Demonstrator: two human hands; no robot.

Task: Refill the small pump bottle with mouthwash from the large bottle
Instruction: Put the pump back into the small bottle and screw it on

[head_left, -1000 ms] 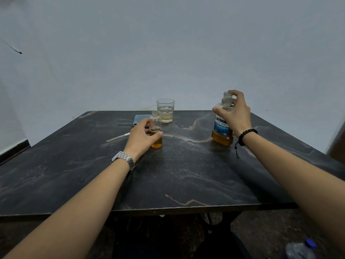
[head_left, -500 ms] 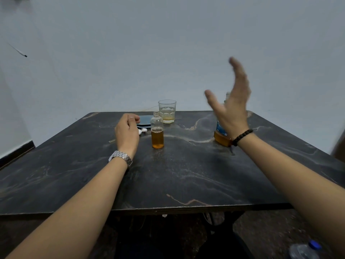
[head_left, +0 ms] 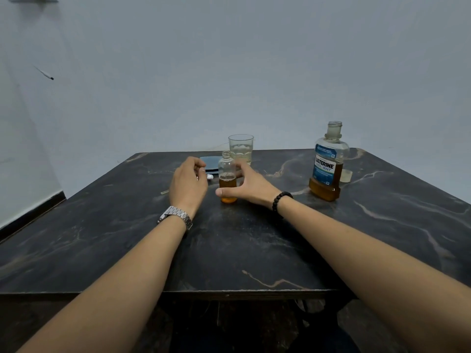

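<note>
The small clear bottle (head_left: 227, 179) stands uncapped near the table's middle, about half full of amber mouthwash. My right hand (head_left: 252, 186) is spread around it, thumb in front near the base, fingers behind; a firm grip is not evident. My left hand (head_left: 188, 184) hovers just left of the bottle with curled fingers, over the pump. The pump's white head (head_left: 209, 177) shows at the hand's right and its thin tube (head_left: 164, 192) at the left. The large Listerine bottle (head_left: 327, 169) stands open at the right, untouched, with amber liquid low in it.
A clear glass (head_left: 240, 149) with a little pale liquid stands just behind the small bottle. A dark flat object (head_left: 210, 163) lies beside it. A clear cap (head_left: 346, 175) lies behind the large bottle. The dark marbled table (head_left: 229, 250) meets a pale wall.
My right hand let go of the large bottle, swung up and left, and came down around the small bottle. My left hand released the small bottle and shifted left over the pump.
</note>
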